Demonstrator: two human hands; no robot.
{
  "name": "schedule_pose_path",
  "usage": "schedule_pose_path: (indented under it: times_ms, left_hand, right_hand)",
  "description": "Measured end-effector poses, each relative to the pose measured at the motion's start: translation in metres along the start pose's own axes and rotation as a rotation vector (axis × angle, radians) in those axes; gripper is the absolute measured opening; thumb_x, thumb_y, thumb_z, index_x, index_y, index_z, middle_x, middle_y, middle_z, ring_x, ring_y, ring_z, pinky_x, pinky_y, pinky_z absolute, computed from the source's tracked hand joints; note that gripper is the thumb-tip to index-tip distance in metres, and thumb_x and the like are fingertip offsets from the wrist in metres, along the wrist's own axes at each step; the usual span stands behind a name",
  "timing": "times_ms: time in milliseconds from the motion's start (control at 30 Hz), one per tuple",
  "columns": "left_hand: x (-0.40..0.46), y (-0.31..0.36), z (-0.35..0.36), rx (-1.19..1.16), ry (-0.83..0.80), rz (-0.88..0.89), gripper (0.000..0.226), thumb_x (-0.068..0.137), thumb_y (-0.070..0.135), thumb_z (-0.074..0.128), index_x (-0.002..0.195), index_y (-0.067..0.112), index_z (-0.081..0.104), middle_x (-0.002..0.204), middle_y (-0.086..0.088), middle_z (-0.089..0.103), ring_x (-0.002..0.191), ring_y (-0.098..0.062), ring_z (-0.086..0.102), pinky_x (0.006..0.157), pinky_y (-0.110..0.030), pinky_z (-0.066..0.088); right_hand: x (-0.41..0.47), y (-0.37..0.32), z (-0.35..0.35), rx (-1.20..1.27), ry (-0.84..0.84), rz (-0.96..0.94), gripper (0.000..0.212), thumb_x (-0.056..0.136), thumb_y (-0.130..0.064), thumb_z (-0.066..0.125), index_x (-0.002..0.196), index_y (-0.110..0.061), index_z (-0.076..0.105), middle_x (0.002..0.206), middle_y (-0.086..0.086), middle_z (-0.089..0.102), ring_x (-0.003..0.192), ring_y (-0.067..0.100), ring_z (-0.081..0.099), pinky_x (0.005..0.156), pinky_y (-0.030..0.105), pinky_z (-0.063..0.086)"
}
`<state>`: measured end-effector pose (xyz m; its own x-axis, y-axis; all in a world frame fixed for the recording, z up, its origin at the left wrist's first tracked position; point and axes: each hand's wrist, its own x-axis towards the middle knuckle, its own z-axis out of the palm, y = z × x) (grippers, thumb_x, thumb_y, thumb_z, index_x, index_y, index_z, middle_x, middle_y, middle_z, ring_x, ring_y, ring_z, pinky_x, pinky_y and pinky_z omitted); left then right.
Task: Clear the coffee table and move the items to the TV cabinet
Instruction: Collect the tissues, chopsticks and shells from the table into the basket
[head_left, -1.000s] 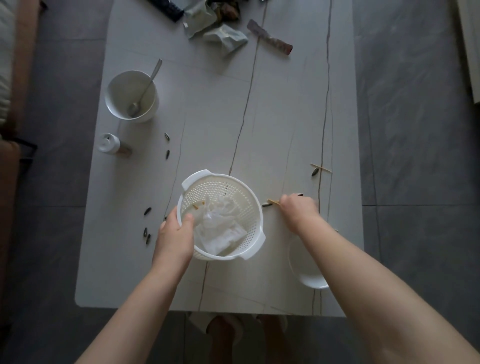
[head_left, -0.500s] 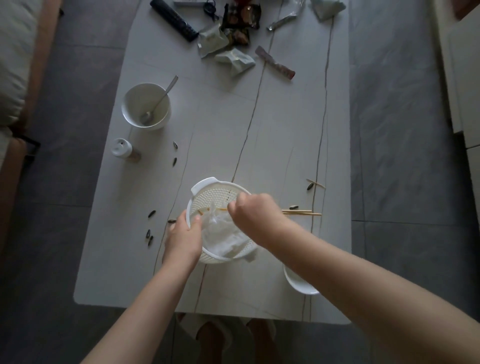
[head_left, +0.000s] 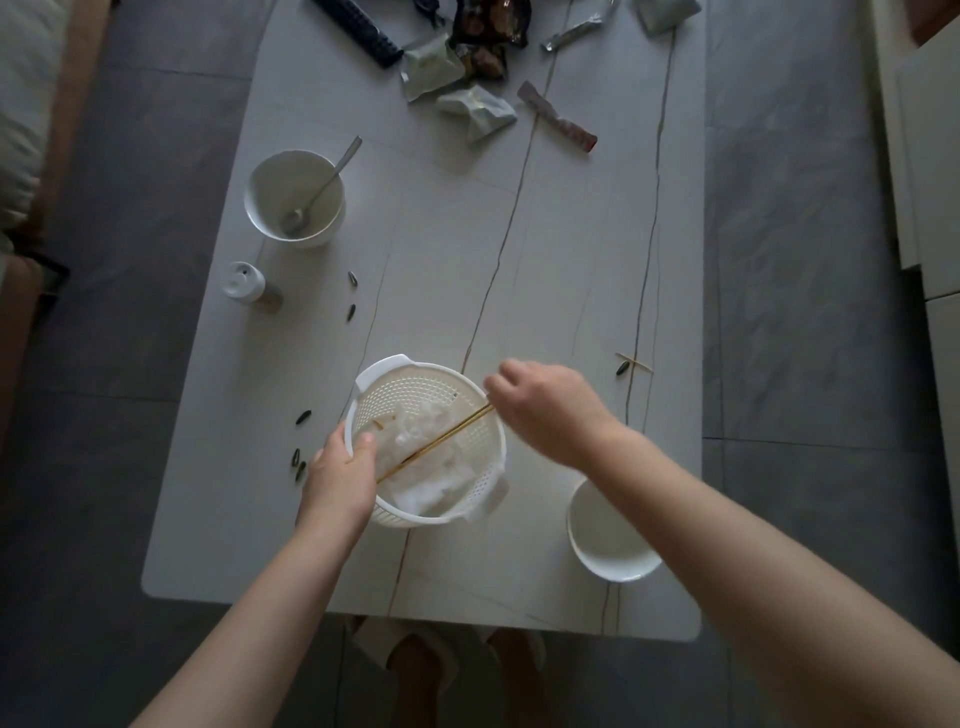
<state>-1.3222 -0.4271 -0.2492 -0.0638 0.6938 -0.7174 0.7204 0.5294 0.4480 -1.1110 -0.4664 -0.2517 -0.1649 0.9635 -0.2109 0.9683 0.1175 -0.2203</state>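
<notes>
Clutter is only partly gathered. Near the surface's (head_left: 571, 291) front edge, the left hand (head_left: 337, 475) grips the colander (head_left: 415, 379) rim; the right hand (head_left: 545, 410) pinches sticks (head_left: 441, 439) lying over its tissue. Seeds (head_left: 303, 417), bowls (head_left: 293, 195) and far-edge wrappers (head_left: 480, 111) remain, nothing yet moved.

One head-worn view only, looking steeply down from above the near short end of the coffee table (head_left: 571, 249); it faces along the table toward its far end, which is cut off at the top edge; both forearms enter from the near edge; grey floor (head_left: 810, 270) borders the table left and right; the wide lens bends the edges.
</notes>
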Motion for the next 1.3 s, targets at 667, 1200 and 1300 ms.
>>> schedule_pose_path:
  times_ms: [667, 1200, 1300]
  left_hand:
    - [0.024, -0.002, 0.029, -0.132, -0.005, 0.049, 0.036, 0.095, 0.041, 0.039, 0.126, 0.026, 0.05, 0.118, -0.009, 0.058, 0.111, -0.031, 0.056, 0.097, -0.053, 0.046]
    - [0.008, 0.007, 0.03, -0.157, -0.014, 0.024, 0.036, 0.097, 0.038, 0.037, 0.13, 0.028, 0.046, 0.121, -0.006, 0.056, 0.109, -0.029, 0.056, 0.095, -0.052, 0.048]
    - [0.004, 0.008, 0.028, -0.16, -0.009, 0.006, 0.036, 0.097, 0.037, 0.038, 0.129, 0.025, 0.047, 0.121, -0.009, 0.056, 0.108, -0.031, 0.057, 0.094, -0.052, 0.048]
  right_hand:
    - [-0.022, 0.149, 0.099, 0.184, -0.102, 0.998, 0.02, 0.093, -0.009, 0.045, 0.111, -0.008, 0.052, 0.115, 0.016, 0.054, 0.102, 0.034, 0.055, 0.077, 0.036, 0.043]
    - [-0.008, 0.025, 0.032, 0.775, 0.298, 0.468, 0.011, 0.08, -0.008, 0.062, 0.088, -0.014, 0.067, 0.08, -0.001, 0.06, 0.067, 0.009, 0.051, 0.065, 0.018, 0.042]
    - [-0.006, -0.013, 0.033, 0.711, 0.097, 0.29, 0.016, 0.085, -0.015, 0.064, 0.099, -0.016, 0.071, 0.093, 0.0, 0.064, 0.071, 0.008, 0.052, 0.071, 0.025, 0.047]
